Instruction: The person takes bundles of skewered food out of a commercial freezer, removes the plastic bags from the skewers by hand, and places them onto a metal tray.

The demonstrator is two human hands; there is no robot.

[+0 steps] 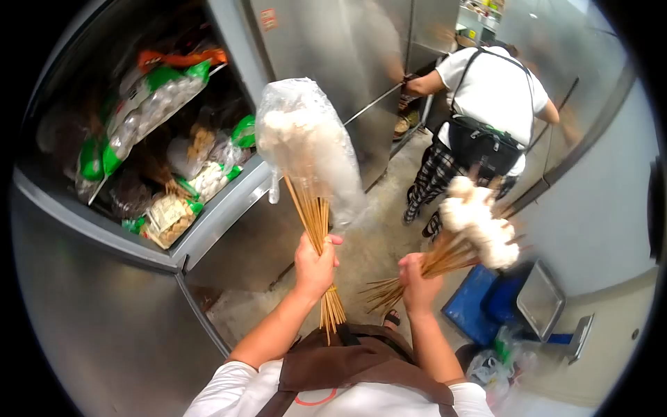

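My left hand (316,263) is closed around a bundle of thin wooden skewers (316,219). A clear plastic bag (306,132) covers the pale food at their upper ends, and the bare stick ends poke out below my fist. In my right hand (419,283) is a second bundle of skewers (448,256), tilted to the right, with white rounded food pieces (479,219) on the tips and no bag over them. The kind of food cannot be made out. The two bundles are held apart, in front of my brown apron (354,368).
At left stands an open steel fridge (222,215) with bagged foods (156,104) on its shelves. Ahead, a person (490,90) in a white shirt bends toward a steel cabinet. At right are blue crates (469,302), a metal tray (540,299) and plastic bags (490,368).
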